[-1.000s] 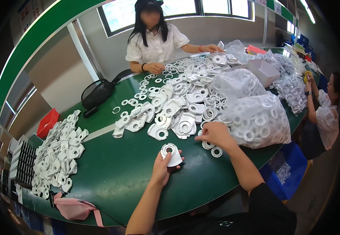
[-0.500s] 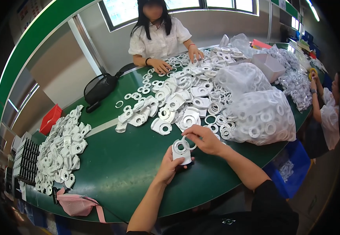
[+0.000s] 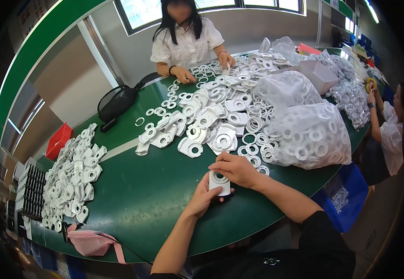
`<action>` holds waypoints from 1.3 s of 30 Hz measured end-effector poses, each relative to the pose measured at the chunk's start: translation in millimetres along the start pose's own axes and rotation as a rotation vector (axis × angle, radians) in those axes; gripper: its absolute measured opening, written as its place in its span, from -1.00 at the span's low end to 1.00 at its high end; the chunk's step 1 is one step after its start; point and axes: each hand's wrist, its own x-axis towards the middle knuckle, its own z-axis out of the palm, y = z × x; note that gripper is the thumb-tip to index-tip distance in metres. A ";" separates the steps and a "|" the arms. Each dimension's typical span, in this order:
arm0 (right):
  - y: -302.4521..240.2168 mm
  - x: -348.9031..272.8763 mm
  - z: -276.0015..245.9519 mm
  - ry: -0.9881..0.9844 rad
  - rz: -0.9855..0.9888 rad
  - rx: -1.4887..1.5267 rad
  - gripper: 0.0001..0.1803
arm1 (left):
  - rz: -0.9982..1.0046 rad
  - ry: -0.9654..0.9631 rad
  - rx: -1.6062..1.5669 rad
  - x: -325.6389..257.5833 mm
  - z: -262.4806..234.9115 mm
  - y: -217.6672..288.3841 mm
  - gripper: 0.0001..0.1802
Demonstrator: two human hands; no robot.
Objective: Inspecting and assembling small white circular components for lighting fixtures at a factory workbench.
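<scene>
Above the near part of the green table, my left hand (image 3: pixel 199 201) is closed round a white plastic part (image 3: pixel 219 187) with a flat lower end and a round opening. The thumb lies across its front. My right hand (image 3: pixel 240 172) is closed over the upper end of the same part. Its fingers are bunched at a white ring (image 3: pixel 218 177) that lies against the round opening. Those fingers hide much of the ring, so I cannot tell whether it sits fully flat.
Beyond my hands spreads a heap of white parts (image 3: pixel 206 118). Bags of white rings (image 3: pixel 316 139) stand to the right. More parts (image 3: pixel 74 181), a red bin (image 3: pixel 59 141) and a pink pouch (image 3: pixel 90 242) lie left. A co-worker's hands (image 3: pixel 183 74) are at the far side.
My right hand has brought the ring from beside the part onto its round opening, and its fingers now cover the upper end. The co-worker's hands across the table have shifted slightly.
</scene>
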 end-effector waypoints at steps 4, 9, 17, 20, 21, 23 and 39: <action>1.7 2.2 -1.1 -0.028 -0.029 -0.016 -0.86 | -0.032 -0.004 -0.058 1.5 -3.8 0.6 -0.50; 7.6 1.9 -3.0 -0.062 -0.118 -0.030 -0.86 | -0.007 -0.008 -0.005 3.1 -2.7 -2.6 -0.55; 7.7 -0.5 -0.1 0.053 0.085 0.210 -0.82 | 0.126 0.128 0.217 -0.1 1.6 -1.4 -0.56; 13.2 1.1 -3.3 -0.072 0.294 0.415 -0.81 | 0.174 0.128 0.255 0.0 1.8 -2.2 -0.59; 13.7 2.0 -4.0 -0.155 0.440 0.562 -0.80 | 0.203 0.129 0.344 -0.3 2.3 -1.7 -0.62; 14.9 3.2 -6.3 -0.180 0.433 0.600 -0.80 | 0.233 0.129 0.432 1.1 2.4 -4.0 -0.66; 11.3 -1.0 16.0 -0.003 0.413 0.642 -0.78 | 0.390 0.434 0.607 11.5 -7.8 -15.6 -0.70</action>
